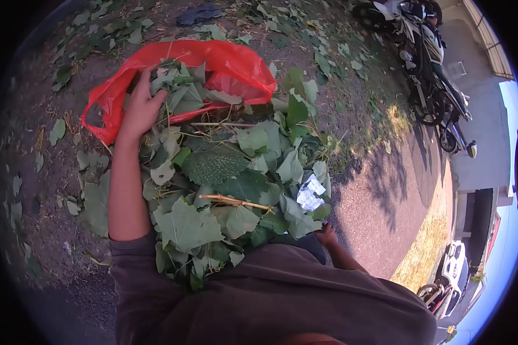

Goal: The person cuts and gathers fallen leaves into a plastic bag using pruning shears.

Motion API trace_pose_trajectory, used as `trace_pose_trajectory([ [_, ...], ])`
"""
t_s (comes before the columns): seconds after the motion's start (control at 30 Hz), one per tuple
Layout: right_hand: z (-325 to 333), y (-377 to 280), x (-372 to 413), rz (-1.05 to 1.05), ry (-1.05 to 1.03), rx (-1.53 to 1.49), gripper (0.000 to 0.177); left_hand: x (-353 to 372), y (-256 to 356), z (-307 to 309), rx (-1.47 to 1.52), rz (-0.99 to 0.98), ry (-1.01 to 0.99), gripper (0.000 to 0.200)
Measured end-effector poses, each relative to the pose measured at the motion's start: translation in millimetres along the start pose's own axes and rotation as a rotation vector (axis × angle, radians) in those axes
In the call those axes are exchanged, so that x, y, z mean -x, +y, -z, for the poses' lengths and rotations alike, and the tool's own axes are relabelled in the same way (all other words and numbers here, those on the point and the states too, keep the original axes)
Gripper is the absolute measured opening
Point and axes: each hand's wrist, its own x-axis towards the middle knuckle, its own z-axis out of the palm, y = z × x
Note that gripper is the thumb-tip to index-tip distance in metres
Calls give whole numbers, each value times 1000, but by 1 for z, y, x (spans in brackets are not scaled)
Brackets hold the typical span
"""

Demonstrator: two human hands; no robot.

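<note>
My left hand (142, 106) reaches into the mouth of a red plastic bag (181, 52), its fingers curled round some green leaves (184, 95). A large heap of broad leaves and thin stems (216, 167) lies between the bag and my body. A brown twig (236, 201) and a crumpled silvery-white wrapper (311, 194) rest on the heap. At the heap's right edge is my right hand (327, 234), small in view; its fingers are mostly hidden by leaves.
Fallen leaves (328, 63) are scattered over the dirt ground (46, 167). A dark scrap (199, 14) lies beyond the bag. Motorcycles (426, 69) stand at the upper right near a wall (477, 121). A paved path (380, 195) and a white car (454, 267) appear at the right.
</note>
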Motion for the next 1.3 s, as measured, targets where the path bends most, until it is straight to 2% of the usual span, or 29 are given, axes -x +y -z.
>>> trace_pose_trajectory([
  [0.03,20,-2,9,94,57,-142,76,-3,-14,-2,49,-44,7,62],
  [0.07,-6,27,-7,8,-26,-395,69,1,3,2,-22,-4,25,61],
  [0.1,-20,50,-33,-94,-118,-649,63,1,9,5,70,40,-16,61],
  [0.13,51,21,-9,-149,-500,-881,47,1,5,4,79,49,23,61],
  [0.2,114,-12,6,-286,-559,-1336,40,-2,-6,3,-68,-221,82,61],
  [0.27,196,-77,40,-206,-285,-1574,39,-1,2,7,-18,-172,66,60],
  [0.33,254,-96,33,62,-220,-1861,43,1,7,10,34,-135,33,59],
  [0.4,324,-133,39,341,-173,-1972,56,1,6,11,2,-104,-44,55],
  [0.43,359,-154,45,482,-205,-2005,63,3,4,10,-139,-187,6,55],
  [0.53,432,-229,65,849,-232,-1776,92,3,0,14,-188,-256,1,54],
  [0.6,456,-294,87,995,-267,-1549,101,8,7,17,-222,-225,41,53],
  [0.63,459,-328,104,997,-324,-1483,100,8,12,18,-241,-199,63,52],
  [0.67,457,-358,109,1034,-432,-1399,92,7,16,22,-261,-212,63,52],
  [0.7,446,-388,104,1001,-509,-1367,77,7,20,24,-228,-227,111,48],
  [0.73,435,-419,89,1039,-582,-1180,58,5,22,30,-202,-243,157,44],
  [0.77,428,-453,110,955,-576,-1196,46,1,22,35,-236,-249,151,44],
  [0.8,415,-478,94,922,-680,-1119,41,0,18,38,-190,-272,158,40],
  [0.83,408,-501,95,924,-691,-1066,36,0,13,41,-140,-292,163,37],
  [0.93,382,-542,73,892,-836,-1124,38,1,8,46,-274,-322,131,32],
  [1.1,370,-551,65,829,-875,-1167,32,-3,15,43,-341,-257,79,30],
  [1.17,359,-555,61,964,-858,-1167,30,-2,14,33,-370,-218,42,29],
  [1.3,349,-569,49,779,-1032,-1306,34,-2,10,30,-376,-277,29,28],
])
